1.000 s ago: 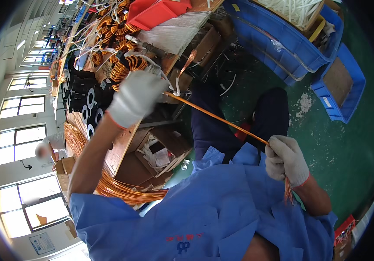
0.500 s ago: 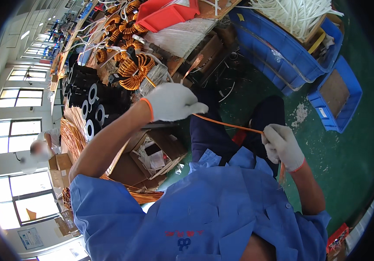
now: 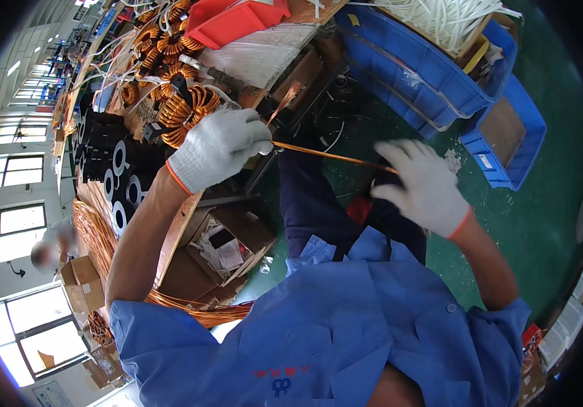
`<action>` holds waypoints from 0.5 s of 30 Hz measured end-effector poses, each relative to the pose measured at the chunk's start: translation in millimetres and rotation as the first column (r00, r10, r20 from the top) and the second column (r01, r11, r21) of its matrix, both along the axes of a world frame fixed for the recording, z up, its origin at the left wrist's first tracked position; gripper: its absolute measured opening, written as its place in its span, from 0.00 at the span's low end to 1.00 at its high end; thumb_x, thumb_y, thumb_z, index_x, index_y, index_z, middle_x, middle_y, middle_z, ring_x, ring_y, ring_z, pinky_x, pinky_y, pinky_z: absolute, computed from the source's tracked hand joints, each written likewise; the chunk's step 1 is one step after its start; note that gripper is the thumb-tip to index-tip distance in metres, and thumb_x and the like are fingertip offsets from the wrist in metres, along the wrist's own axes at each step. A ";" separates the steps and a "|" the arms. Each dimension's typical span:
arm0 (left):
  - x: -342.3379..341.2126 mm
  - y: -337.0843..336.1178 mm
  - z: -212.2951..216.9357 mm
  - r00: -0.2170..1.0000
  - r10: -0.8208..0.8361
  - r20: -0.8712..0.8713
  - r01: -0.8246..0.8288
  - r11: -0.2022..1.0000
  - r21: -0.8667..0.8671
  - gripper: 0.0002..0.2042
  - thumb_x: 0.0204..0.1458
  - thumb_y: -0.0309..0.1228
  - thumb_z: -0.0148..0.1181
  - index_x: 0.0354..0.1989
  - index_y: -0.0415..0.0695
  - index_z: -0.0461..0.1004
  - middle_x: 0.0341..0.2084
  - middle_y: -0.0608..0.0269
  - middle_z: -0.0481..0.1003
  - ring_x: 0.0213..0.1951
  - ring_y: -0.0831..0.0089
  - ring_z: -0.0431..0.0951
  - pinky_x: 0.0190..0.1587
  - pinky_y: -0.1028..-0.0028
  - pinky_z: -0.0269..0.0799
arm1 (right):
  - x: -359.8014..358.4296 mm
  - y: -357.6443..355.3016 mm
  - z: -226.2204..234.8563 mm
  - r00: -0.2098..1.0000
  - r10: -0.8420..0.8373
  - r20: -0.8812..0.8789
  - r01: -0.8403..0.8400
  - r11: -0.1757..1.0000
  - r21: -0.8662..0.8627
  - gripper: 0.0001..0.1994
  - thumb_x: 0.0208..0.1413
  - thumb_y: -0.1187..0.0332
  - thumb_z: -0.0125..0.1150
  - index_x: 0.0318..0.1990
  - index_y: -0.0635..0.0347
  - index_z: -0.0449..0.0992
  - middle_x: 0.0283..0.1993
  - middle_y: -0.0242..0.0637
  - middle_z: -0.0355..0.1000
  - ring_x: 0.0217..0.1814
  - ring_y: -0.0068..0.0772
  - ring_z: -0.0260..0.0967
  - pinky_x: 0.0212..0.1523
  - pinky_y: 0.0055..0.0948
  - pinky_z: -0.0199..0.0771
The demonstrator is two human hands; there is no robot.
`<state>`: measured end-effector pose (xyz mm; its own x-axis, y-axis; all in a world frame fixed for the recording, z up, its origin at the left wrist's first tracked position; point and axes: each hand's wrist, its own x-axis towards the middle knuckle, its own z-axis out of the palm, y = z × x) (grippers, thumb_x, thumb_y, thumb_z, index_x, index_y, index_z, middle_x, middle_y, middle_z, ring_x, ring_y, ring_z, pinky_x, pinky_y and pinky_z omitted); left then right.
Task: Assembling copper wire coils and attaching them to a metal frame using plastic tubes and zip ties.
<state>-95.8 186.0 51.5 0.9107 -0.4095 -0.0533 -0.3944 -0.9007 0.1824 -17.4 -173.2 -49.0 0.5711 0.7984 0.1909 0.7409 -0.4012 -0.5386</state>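
My left hand, in a white knit glove, is closed around a copper wire bundle in front of the bench edge. The bundle stretches right from its fingertips. My right hand, also gloved and a little blurred, has its fingers spread beside the bundle's right end; whether it touches the bundle is hard to tell. Just beyond the left hand lies a copper-wound ring coil, partly covered by that hand. A frayed copper strand end sticks up near the left fingers.
Several more wound coils and a red tray are on the bench. Black ring-shaped parts stand at left, above long copper wires. Blue bins occupy the far right floor. A cardboard box sits below the bench.
My right hand has opened from its grip on the wire bundle and moved up and slightly left. My left hand still grips the bundle. The whole view has shifted a little.
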 end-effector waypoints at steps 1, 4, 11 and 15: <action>-0.7 4.1 0.8 1.000 0.005 0.005 -0.005 1.000 0.002 0.07 0.56 0.30 0.73 0.40 0.43 0.85 0.34 0.57 0.79 0.39 0.53 0.82 0.42 0.61 0.77 | -3.1 31.6 16.8 0.996 0.007 0.090 -0.021 0.988 0.155 0.35 0.50 0.57 0.81 0.62 0.64 0.74 0.58 0.49 0.76 0.61 0.57 0.75 0.63 0.49 0.74; 5.5 10.6 0.2 0.998 0.012 -0.069 -0.020 0.994 -0.110 0.06 0.59 0.31 0.71 0.39 0.42 0.84 0.33 0.55 0.80 0.38 0.52 0.82 0.42 0.60 0.77 | -20.0 104.1 31.8 0.999 0.046 0.025 -0.050 0.980 0.190 0.34 0.52 0.60 0.80 0.64 0.63 0.73 0.61 0.49 0.76 0.57 0.57 0.78 0.58 0.49 0.79; -5.6 5.8 5.9 0.977 0.045 0.210 -0.046 0.999 0.003 0.11 0.56 0.34 0.72 0.44 0.44 0.83 0.34 0.58 0.77 0.39 0.52 0.82 0.41 0.56 0.80 | -8.1 147.9 16.1 0.789 0.092 -0.607 0.170 0.917 0.361 0.17 0.72 0.57 0.62 0.38 0.63 0.78 0.26 0.35 0.73 0.20 0.30 0.73 0.19 0.32 0.72; -7.1 23.8 -4.7 0.982 -0.068 0.178 0.044 0.990 0.136 0.08 0.57 0.32 0.70 0.43 0.45 0.83 0.33 0.59 0.77 0.38 0.55 0.82 0.39 0.59 0.79 | 0.7 145.8 26.6 0.202 0.166 -0.965 0.107 0.976 0.190 0.22 0.77 0.55 0.55 0.36 0.66 0.79 0.23 0.32 0.70 0.17 0.24 0.69 0.18 0.30 0.69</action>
